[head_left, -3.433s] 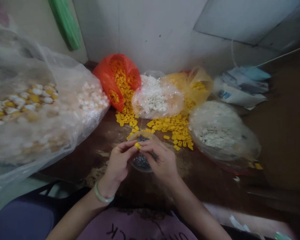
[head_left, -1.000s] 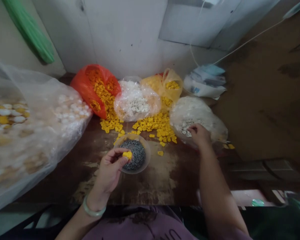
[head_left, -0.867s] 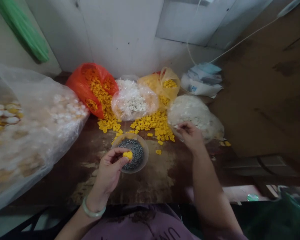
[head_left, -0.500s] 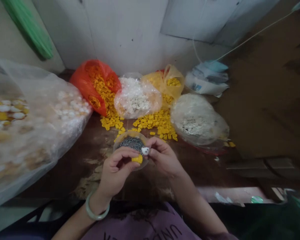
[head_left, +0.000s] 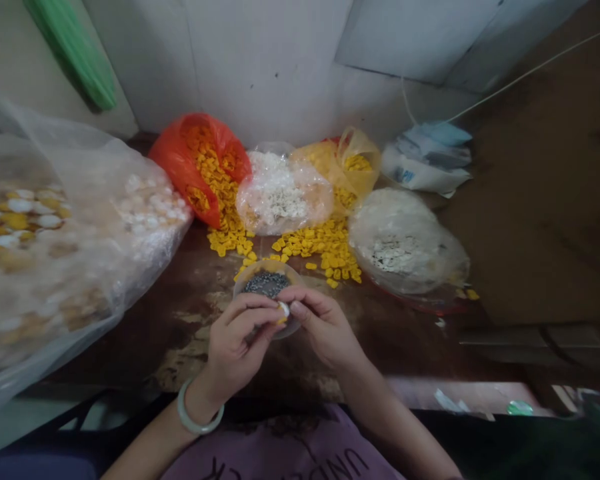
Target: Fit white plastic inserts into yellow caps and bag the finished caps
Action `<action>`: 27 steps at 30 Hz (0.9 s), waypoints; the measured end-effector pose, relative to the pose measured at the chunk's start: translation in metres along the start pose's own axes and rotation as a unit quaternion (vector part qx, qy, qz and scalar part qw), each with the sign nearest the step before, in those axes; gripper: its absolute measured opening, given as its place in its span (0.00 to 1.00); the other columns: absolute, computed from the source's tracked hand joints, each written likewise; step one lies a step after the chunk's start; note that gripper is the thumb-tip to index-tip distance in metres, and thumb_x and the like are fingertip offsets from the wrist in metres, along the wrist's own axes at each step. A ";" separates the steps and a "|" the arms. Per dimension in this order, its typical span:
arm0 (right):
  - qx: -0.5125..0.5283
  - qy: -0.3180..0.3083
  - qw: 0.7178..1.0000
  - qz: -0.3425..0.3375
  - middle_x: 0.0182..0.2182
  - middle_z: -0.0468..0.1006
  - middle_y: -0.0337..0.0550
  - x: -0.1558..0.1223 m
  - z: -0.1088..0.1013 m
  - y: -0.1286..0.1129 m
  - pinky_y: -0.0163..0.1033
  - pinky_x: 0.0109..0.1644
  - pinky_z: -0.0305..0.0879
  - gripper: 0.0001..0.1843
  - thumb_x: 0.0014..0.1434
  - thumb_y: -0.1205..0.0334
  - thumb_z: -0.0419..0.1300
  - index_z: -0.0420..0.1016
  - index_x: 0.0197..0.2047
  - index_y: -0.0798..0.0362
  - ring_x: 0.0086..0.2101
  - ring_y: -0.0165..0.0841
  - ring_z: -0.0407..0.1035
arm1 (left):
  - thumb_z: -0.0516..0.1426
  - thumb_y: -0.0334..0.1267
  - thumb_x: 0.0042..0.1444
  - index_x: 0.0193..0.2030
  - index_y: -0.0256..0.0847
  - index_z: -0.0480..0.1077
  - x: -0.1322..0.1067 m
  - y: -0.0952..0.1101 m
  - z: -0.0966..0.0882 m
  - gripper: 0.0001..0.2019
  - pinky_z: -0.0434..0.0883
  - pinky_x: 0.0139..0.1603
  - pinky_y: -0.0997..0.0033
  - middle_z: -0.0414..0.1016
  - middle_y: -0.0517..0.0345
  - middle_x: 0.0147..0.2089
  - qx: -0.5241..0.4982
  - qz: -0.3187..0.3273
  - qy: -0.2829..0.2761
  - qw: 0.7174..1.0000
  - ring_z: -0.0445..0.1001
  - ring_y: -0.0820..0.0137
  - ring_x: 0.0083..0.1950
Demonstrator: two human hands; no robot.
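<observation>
Fingers (head_left: 249, 304): pinched narrow; my left hand (head_left: 235, 340) holds a yellow piece (head_left: 282, 320), my right hand (head_left: 327, 327) a white piece (head_left: 283, 309), touching, just below frame centre.
Drop risk: a loose pinch could spill either into the dark grains (head_left: 265, 283).
Bowl (head_left: 239, 285): round, see-through, likely plastic.
Heap (head_left: 325, 247): rounded yellow bits, centre.
Big bag (head_left: 110, 267): crinkled cloudy film, left.

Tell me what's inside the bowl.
The bowl holds small dark bits, visible toward its far side; the left hand and right hand hide much of the near side.
</observation>
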State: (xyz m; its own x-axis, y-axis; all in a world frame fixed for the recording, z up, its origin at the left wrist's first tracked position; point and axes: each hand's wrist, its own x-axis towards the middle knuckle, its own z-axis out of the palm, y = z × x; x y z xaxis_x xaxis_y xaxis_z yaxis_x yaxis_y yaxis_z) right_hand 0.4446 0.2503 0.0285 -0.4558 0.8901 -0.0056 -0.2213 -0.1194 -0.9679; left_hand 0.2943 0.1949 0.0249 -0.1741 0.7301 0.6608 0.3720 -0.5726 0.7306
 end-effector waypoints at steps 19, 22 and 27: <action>0.224 0.019 0.962 0.157 0.32 0.81 0.35 0.001 0.014 0.006 0.29 0.36 0.71 0.17 0.42 0.53 0.77 0.81 0.34 0.48 0.31 0.26 0.74 | 0.62 0.26 0.55 0.39 0.41 0.74 0.000 -0.006 -0.007 0.07 0.77 0.41 0.74 0.77 0.57 0.37 0.027 0.015 0.002 1.000 0.78 0.73 0.38; 0.097 0.039 0.989 0.103 0.35 0.82 0.38 0.005 -0.004 0.016 0.34 0.40 0.71 0.16 0.48 0.49 0.73 0.80 0.38 0.47 0.34 0.30 0.74 | 0.62 0.25 0.55 0.39 0.41 0.74 -0.001 -0.007 -0.007 0.08 0.77 0.40 0.75 0.77 0.57 0.37 0.019 0.004 -0.004 1.000 0.78 0.73 0.37; -0.422 0.121 0.895 -0.076 0.38 0.81 0.46 0.029 -0.074 0.042 0.45 0.47 0.68 0.08 0.58 0.60 0.59 0.79 0.40 0.51 0.40 0.38 0.73 | 0.63 0.28 0.55 0.37 0.41 0.75 -0.005 -0.014 -0.007 0.06 0.77 0.39 0.74 0.77 0.57 0.37 0.010 -0.031 0.013 0.999 0.77 0.72 0.37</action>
State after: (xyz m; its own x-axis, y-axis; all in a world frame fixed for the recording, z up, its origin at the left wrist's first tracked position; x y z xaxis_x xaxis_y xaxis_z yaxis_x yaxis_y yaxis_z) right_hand 0.4853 0.3038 -0.0311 -0.2534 0.9490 0.1873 0.5120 0.2959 -0.8064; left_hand 0.2837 0.1967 0.0121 -0.2206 0.7546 0.6180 0.3772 -0.5184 0.7675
